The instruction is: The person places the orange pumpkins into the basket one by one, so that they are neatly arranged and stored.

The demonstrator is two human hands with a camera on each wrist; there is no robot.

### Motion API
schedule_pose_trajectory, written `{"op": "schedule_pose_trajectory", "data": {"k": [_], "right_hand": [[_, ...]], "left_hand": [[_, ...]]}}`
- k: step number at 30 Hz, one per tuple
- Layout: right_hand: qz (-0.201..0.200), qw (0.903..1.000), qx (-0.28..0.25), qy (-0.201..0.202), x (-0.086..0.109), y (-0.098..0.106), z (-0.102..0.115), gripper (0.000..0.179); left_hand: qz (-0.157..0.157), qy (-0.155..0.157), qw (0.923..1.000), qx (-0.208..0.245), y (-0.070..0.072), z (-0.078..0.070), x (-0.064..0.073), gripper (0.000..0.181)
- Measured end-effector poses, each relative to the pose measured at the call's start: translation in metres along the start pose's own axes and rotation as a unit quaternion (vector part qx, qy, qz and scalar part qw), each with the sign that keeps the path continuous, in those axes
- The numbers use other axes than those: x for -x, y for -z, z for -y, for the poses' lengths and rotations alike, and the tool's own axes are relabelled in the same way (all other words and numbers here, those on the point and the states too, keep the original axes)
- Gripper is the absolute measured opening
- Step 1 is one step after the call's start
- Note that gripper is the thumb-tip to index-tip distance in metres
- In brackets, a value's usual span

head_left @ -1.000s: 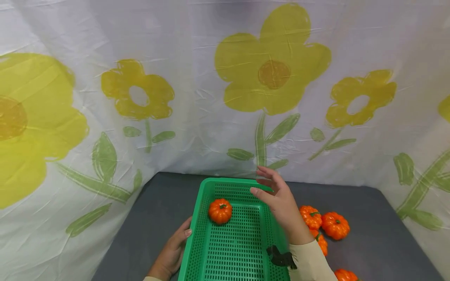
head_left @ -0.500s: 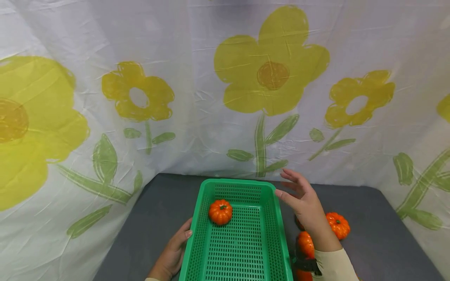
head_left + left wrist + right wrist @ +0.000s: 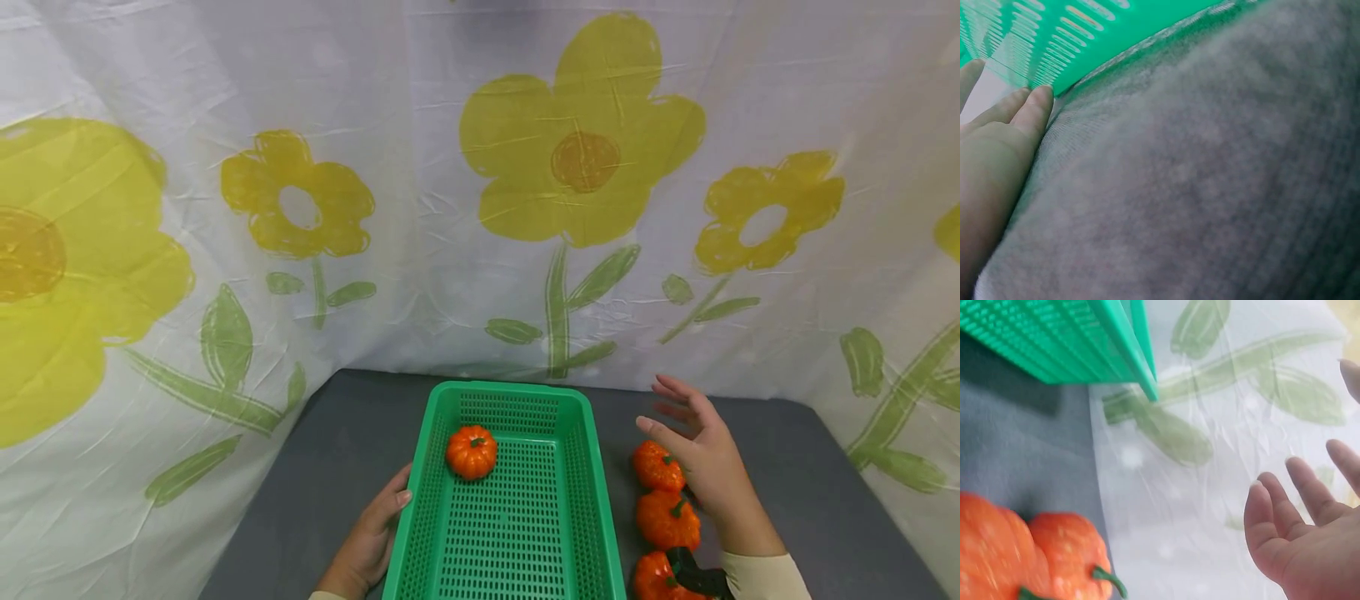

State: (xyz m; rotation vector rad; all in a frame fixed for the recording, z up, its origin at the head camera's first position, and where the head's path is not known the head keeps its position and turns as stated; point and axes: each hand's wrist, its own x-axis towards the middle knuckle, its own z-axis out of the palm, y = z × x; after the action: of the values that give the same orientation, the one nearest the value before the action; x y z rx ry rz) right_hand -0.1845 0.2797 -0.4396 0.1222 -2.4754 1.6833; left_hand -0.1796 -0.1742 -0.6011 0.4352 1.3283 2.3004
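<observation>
A green plastic basket [image 3: 498,533] with slotted walls stands in the middle, and one small orange pumpkin [image 3: 471,452] lies in its far left part. My left hand [image 3: 372,533] rests against the basket's left side, its fingertips [image 3: 1038,103] touching the slotted wall in the left wrist view. To the right of the basket, my right hand [image 3: 701,450] is in the air with spread, lightly bent fingers and nothing in it. Beside and below it are a far pumpkin [image 3: 656,464], a middle pumpkin [image 3: 666,521] and a near pumpkin [image 3: 654,577], partly covered by the black wrist strap.
A dark grey table [image 3: 300,500] carries everything. Behind it and at both sides hangs a white curtain [image 3: 420,292] printed with yellow flowers. The basket's right rim [image 3: 603,492] stands between the inside pumpkin and the row outside.
My right hand has moved from over the basket's far right corner out to the right, above the loose pumpkins. The left hand, the basket and the pumpkin inside have stayed put.
</observation>
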Motion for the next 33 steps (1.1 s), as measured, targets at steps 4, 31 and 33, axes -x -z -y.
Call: {"op": "schedule_pose_trajectory", "data": {"k": [4, 31, 33], "right_hand": [[-0.008, 0.9996, 0.026, 0.003, 0.000, 0.013, -0.001, 0.077], [-0.015, 0.9896, 0.075, -0.122, 0.013, 0.076, -0.061, 0.100], [-0.015, 0.9882, 0.075, -0.133, 0.015, 0.079, -0.067, 0.102]], "left_hand": [[-0.006, 0.004, 1.0000, -0.005, -0.001, -0.001, 0.000, 0.057], [-0.021, 0.005, 0.9996, -0.016, -0.003, -0.001, 0.002, 0.062], [-0.025, 0.008, 0.9995, -0.019, -0.003, -0.001, 0.002, 0.064]]}}
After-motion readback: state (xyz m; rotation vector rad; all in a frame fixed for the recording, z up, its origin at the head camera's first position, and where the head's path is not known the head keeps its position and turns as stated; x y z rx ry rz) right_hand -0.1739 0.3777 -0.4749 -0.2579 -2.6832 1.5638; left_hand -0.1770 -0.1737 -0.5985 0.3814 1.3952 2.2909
